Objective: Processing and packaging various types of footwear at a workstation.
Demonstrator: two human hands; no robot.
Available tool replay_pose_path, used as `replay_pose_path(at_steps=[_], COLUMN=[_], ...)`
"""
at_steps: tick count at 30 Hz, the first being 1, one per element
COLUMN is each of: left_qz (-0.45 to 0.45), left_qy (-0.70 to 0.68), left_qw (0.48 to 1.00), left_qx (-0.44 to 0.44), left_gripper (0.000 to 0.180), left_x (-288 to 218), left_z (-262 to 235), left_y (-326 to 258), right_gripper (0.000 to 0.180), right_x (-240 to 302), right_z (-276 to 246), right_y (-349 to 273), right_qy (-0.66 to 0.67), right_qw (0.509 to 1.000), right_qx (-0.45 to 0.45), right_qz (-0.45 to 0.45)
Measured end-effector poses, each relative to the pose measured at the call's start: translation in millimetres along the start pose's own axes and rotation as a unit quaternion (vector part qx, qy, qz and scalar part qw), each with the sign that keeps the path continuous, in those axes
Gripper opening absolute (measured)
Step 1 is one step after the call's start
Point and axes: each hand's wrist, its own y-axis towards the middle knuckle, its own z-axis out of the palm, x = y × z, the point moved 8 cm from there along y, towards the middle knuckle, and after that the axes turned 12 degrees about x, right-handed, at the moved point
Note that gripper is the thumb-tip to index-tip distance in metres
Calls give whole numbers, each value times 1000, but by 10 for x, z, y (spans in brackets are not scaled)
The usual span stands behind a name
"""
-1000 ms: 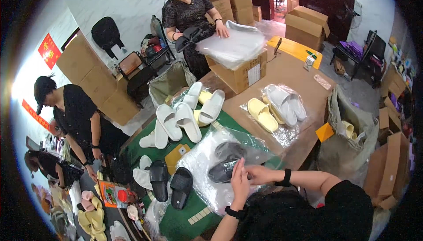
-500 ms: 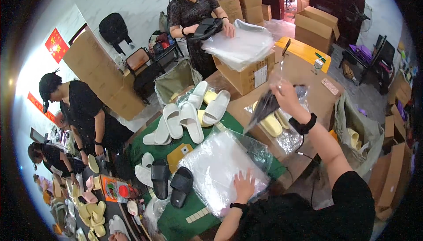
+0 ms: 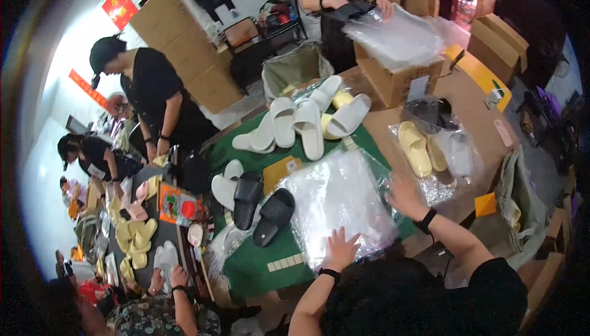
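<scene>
My left hand (image 3: 342,249) lies with spread fingers on the near edge of a stack of clear plastic bags (image 3: 335,198). Beside the stack's right edge is my right hand (image 3: 405,196), fingers apart and holding nothing; whether it touches the plastic I cannot tell. Beyond it, bagged yellow slippers (image 3: 415,148) rest on the brown tabletop, with a whitish bagged item (image 3: 458,152) at their right and a dark bagged item (image 3: 437,113) behind. Left of the stack sit two black slippers (image 3: 275,216), with white slippers (image 3: 228,182) next to them.
A heap of white slippers (image 3: 307,128), some yellow ones among them, covers the far part of the green mat (image 3: 246,262). Behind stands a carton (image 3: 399,84) topped with plastic bags, where a person handles a black item. Sacks flank the table; co-workers are at the left.
My right hand has let go of the dark bagged item, now lying behind the yellow slippers, and has come back toward the bag stack. My left hand stays on the stack. The view has shifted.
</scene>
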Motion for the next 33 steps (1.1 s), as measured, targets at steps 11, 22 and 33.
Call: replay_pose_path(at_steps=[11, 22, 33], left_qz=[62, -275, -284], left_qy=[-242, -248, -238], left_qw=[948, 922, 918], left_qx=[-199, -112, -140], left_gripper=[58, 70, 50], left_x=[309, 1158, 1213], left_z=[-137, -307, -202], left_y=[-341, -594, -621], right_gripper=[65, 66, 15], right_x=[1205, -207, -568], right_z=[1337, 248, 1081], right_y=[273, 277, -105], right_qy=[21, -169, 509], right_qw=[981, 941, 820], right_qx=[187, -185, 95], right_qz=[-42, 227, 244])
